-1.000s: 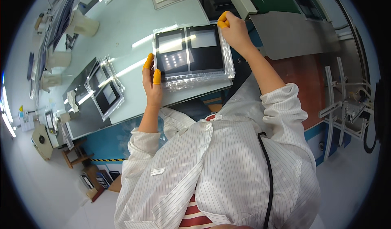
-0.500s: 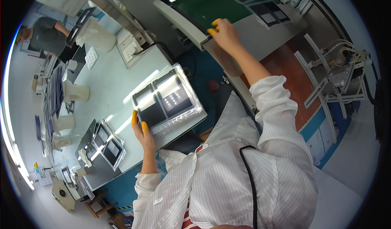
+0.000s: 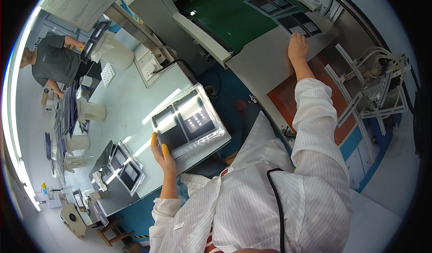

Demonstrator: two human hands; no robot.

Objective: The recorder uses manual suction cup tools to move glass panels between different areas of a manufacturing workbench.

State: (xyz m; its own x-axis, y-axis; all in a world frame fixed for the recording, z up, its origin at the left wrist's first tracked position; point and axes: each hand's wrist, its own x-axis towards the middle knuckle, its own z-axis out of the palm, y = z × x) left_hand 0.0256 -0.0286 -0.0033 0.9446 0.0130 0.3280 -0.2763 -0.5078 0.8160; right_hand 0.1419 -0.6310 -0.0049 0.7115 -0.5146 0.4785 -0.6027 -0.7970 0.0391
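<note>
My left hand [image 3: 165,161], with yellow finger cots, rests against the near left edge of a stack of clear film sheets [image 3: 219,123] printed with black rectangular frames. Its fingers are stretched and apart. The stack lies on the pale table's near right corner. Over on the right, my right hand [image 3: 298,50] is closed at the near edge of a single clear film sheet with black frames [image 3: 300,24]. This sheet lies on the grey metal plate [image 3: 258,53] at the end of the green conveyor belt [image 3: 225,23]. Its fingertips are partly hidden.
Another pile of framed sheets [image 3: 126,168] lies on the table's [image 3: 128,98] left part. Beside the metal plate are a red-brown board [image 3: 288,98] and a metal frame with tubes [image 3: 378,89]. White tubs [image 3: 112,50] line the table's far side. A person [image 3: 58,62] works beyond it.
My right hand has moved right across the metal plate, from its left edge to the film sheet, and its fingers have closed. My left hand stays at the stack. The view has shifted slightly.
</note>
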